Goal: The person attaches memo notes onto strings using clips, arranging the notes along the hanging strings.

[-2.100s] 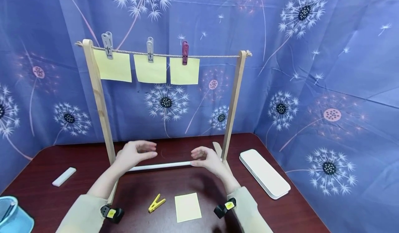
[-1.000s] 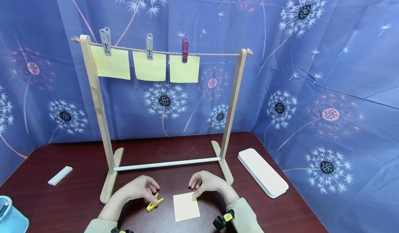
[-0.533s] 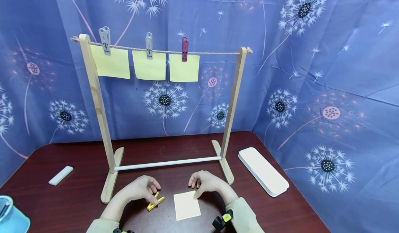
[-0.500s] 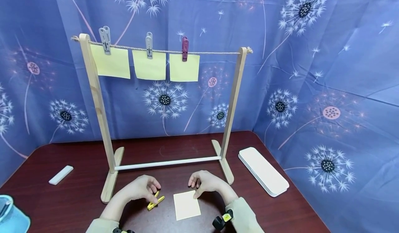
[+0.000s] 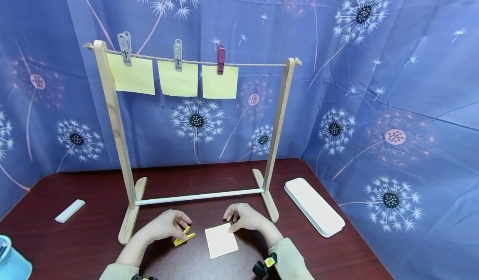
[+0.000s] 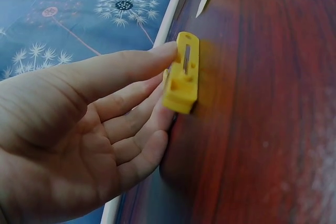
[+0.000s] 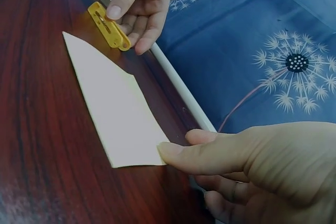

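Observation:
My left hand [image 5: 167, 225] pinches a yellow clothespin [image 6: 182, 74] between thumb and fingers, low over the dark red table. To its right, my right hand [image 5: 245, 219] pinches the upper right corner of a pale yellow paper square [image 7: 113, 108]; in the right wrist view the sheet is slightly bent. Behind both hands stands a wooden rack with a rope [image 5: 258, 65] tied between two posts. Three yellow paper squares hang from it, under a grey clothespin [image 5: 125, 49], a second grey clothespin [image 5: 177, 55] and a dark red clothespin [image 5: 220, 59].
A white crossbar [image 5: 198, 197] joins the rack's feet behind the hands. On the right lies a long white case [image 5: 314, 207]. A small white block [image 5: 70, 211] and a light blue container [image 5: 15, 259] are on the left. A blue dandelion-print curtain [image 5: 337, 84] closes off the back and right.
Both hands came down and back from the rack to the clothespin and the paper. Now the paper has shifted and turned slightly under the right hand, and the clothespin has moved slightly too.

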A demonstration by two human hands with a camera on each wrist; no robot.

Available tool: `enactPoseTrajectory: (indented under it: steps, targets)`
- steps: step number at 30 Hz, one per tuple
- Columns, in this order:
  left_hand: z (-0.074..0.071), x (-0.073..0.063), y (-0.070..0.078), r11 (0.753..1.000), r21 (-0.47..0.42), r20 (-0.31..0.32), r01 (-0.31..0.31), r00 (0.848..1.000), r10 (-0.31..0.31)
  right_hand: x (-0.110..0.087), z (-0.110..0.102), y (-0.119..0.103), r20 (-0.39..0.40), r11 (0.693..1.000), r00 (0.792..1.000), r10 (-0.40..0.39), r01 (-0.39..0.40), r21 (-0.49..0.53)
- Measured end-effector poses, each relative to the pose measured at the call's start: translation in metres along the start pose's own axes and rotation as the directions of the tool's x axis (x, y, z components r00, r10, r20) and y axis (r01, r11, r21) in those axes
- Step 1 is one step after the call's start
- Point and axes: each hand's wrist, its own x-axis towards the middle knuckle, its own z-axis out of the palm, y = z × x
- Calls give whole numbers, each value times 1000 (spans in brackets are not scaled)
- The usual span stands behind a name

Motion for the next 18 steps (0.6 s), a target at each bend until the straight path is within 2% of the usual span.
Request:
enactPoseTrajectory:
  steps: [9,13,18]
  targets:
    - [-1,0,0,997,48,-21,-67,997,68,2,1,2,-60,998,998,-22,19,-56]
    - [1,-1,3,995,71,-37,-68,997,70,-1,-1,3,-74,995,996,-51,44,-88]
    - [4,-2,7,990,120,-63,-68,995,75,-4,-3,2,-49,991,995,-88,83,-105]
